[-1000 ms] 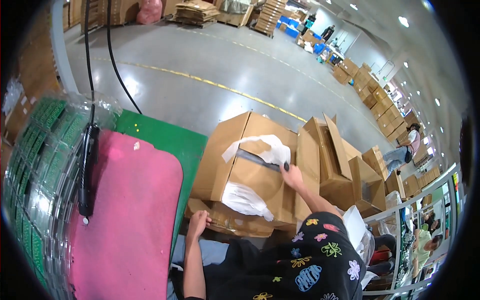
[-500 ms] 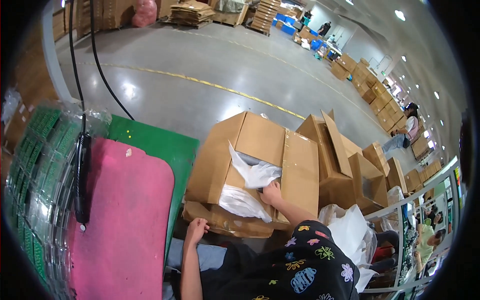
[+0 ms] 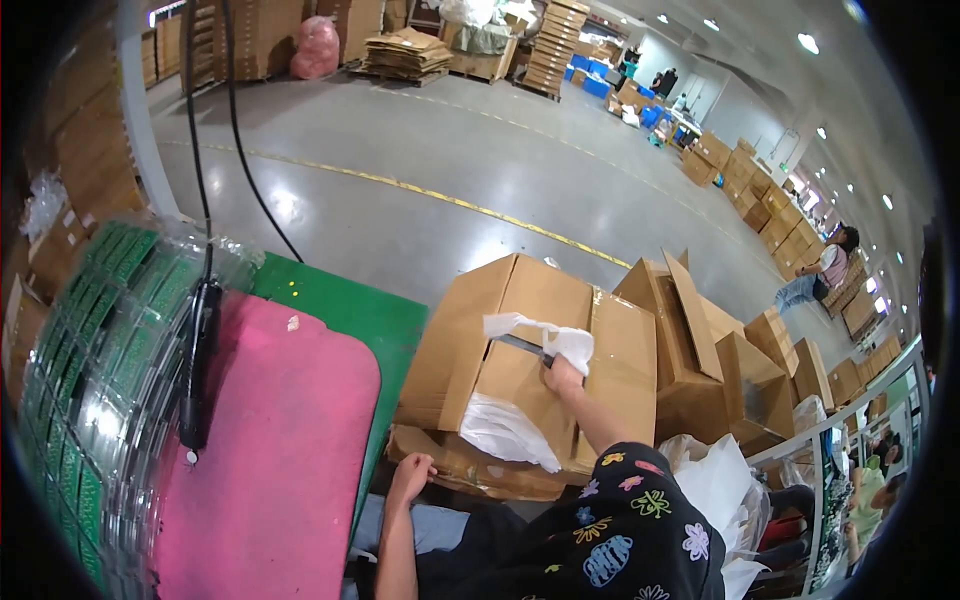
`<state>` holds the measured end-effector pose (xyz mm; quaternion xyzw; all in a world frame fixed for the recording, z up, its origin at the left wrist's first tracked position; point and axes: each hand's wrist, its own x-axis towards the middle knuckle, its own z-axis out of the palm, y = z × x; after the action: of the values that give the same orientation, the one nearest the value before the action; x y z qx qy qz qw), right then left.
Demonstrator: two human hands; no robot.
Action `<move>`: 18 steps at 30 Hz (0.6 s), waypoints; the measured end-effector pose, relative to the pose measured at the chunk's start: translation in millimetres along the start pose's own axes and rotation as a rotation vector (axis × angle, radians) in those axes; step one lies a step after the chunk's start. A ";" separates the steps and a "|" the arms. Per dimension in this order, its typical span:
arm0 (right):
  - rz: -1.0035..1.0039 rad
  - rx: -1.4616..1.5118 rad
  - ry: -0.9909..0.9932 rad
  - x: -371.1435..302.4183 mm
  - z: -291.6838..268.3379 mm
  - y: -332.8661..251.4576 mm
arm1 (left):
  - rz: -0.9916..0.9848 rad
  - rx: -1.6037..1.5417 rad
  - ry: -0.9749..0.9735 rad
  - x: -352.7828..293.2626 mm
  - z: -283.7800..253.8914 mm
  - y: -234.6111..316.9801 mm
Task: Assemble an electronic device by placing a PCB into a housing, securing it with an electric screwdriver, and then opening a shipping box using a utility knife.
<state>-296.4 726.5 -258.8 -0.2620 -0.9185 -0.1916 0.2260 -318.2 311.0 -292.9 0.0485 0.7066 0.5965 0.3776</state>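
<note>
Over the large cardboard box (image 3: 625, 370), my right hand (image 3: 563, 376) is closed on a flat dark grey piece (image 3: 520, 344). White wrapping (image 3: 568, 347) covers part of this piece, so its exact kind is hidden. A white plastic sheet (image 3: 508, 432) spills over the near left side of the box. My left hand (image 3: 410, 480) hangs near the box's lower left corner, between it and the pink-topped bench. Its fingers are curled, and nothing shows in them.
To my left stands a bench with a pink mat (image 3: 270, 450) on a green top (image 3: 345, 300). A black cabled tool (image 3: 200, 370) hangs over it beside stacked clear trays with green boards (image 3: 110, 350). Open cartons (image 3: 675, 340) and white plastic (image 3: 712, 480) stand right.
My right hand has risen slightly away from the box opening with the grey piece, whose white wrapping shifted along. The left hand stays beside the box. The whole view has shifted a little.
</note>
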 end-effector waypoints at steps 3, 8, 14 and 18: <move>0.251 0.227 -0.523 31.8 -58.1 14.9 | 0.026 0.015 -0.023 -0.3 -1.5 -1.4; 0.137 0.271 -0.304 43.1 -164.0 21.6 | 0.062 -0.044 -0.036 5.7 -2.8 -5.1; 0.245 0.444 -0.381 -15.1 -275.5 -7.6 | 0.259 -0.064 -0.128 -53.6 27.7 40.2; 0.331 0.596 -0.547 -79.6 -321.0 -41.3 | 0.254 -0.618 -0.312 -127.5 105.4 84.1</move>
<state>-158.4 511.5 -44.8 -0.3699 -0.9054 0.1972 0.0677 -197.4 353.7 -158.7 0.1097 0.4153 0.8093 0.4006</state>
